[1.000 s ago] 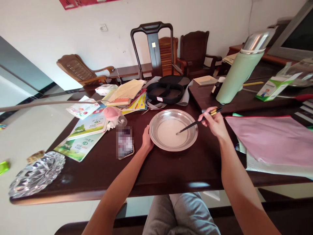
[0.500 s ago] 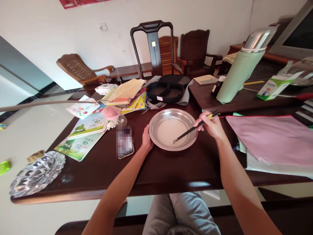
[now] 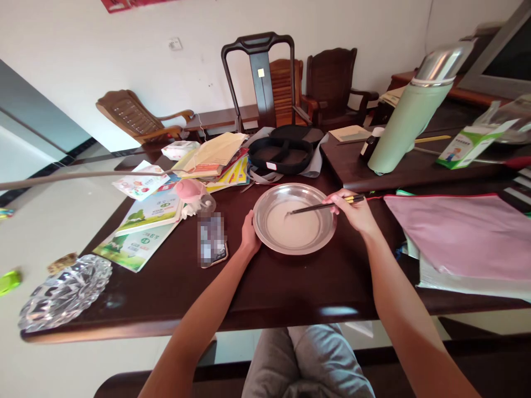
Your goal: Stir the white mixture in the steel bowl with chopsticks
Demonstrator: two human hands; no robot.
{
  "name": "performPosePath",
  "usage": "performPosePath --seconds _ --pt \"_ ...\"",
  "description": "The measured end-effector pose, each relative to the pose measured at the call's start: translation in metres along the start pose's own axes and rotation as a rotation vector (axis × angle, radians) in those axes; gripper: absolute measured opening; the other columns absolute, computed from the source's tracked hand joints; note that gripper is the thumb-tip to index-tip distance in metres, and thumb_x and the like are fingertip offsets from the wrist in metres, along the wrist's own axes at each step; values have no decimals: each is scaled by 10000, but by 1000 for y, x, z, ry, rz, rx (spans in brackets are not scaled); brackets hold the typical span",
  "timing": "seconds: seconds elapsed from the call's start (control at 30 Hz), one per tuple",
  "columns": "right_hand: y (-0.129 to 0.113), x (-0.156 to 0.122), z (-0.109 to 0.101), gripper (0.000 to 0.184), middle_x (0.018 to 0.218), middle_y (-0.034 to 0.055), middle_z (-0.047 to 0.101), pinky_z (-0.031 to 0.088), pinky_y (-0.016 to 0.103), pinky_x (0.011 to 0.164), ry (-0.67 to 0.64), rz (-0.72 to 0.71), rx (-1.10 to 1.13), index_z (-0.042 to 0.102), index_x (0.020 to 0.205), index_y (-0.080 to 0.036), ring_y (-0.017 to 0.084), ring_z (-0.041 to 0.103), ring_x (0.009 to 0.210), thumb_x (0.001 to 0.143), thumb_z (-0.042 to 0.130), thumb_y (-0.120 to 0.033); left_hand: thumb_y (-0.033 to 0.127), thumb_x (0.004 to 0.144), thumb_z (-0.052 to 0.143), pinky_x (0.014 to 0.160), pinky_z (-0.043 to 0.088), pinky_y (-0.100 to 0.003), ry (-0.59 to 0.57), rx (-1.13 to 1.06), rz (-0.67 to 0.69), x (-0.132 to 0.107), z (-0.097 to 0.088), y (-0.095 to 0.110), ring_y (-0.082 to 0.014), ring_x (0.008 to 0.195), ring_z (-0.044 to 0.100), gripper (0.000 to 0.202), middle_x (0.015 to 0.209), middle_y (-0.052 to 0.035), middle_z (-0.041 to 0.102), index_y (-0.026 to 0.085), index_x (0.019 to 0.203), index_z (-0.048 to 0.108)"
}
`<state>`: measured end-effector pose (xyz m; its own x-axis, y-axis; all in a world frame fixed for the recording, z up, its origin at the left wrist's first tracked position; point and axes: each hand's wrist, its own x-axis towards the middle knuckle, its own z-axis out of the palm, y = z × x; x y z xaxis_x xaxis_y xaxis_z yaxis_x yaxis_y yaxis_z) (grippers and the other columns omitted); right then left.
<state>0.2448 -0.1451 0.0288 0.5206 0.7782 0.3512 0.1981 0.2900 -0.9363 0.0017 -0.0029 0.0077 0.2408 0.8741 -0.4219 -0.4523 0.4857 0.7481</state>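
A shallow metal basin [image 3: 259,235] stands on the dark wooden table in front of me, with a whitish, flat-looking content inside. My left hand [image 3: 250,234] grips the basin's left rim, fingers mostly tucked under and behind it. Black chopsticks [image 3: 311,208] with gold bands are held in my right hand [image 3: 348,210], which is closed round their upper part. Their tips reach into the basin, left of its middle, touching or just over the whitish content; I cannot tell which.
Left of the basin lie a phone [image 3: 213,243], a pink toy-like object [image 3: 191,190], booklets [image 3: 145,218] and a cut-glass dish [image 3: 66,293]. Behind are a black case [image 3: 282,160] and a paper stack [image 3: 215,155]. A green thermos [image 3: 412,119] and pink pouch [image 3: 460,235] are at right.
The chopstick tips have swept away from me and slightly left in the basin, and the chopsticks lie flatter. My left hand stays at the rim.
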Motion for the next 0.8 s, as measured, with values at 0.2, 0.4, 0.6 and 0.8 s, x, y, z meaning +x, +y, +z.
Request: performPosePath --seconds 0.2,0.4,0.6,0.8 --pt "-1 2 -14 505 677 18 790 452 265 396 190 38 79 647 826 -252 148 615 438 744 865 -700 372 827 806 689 541 -267 6 6 12 -3 2 1 -162 640 612 311 618 25 644 205 653 608" --pt "1 0 2 506 766 48 815 483 266 455 -6 38 21 667 733 -238 138 629 519 800 802 -721 362 837 789 695 530 -266 5 4 9 -1 1 1 -159 646 605 306 624 21 648 201 647 610" --pt "5 4 -19 431 651 4 759 401 269 430 278 -39 0 679 830 -251 128 538 457 795 841 -650 406 790 849 721 531 -284 -14 4 21 3 -3 -2 -170 657 613 338 630 27 638 205 656 613" --pt "4 0 3 428 694 18 788 439 272 454 20 61 43 710 810 -244 116 543 468 776 866 -641 405 817 808 740 542 -290 -22 5 3 3 -2 -2 -168 658 614 309 626 24 640 200 668 632"
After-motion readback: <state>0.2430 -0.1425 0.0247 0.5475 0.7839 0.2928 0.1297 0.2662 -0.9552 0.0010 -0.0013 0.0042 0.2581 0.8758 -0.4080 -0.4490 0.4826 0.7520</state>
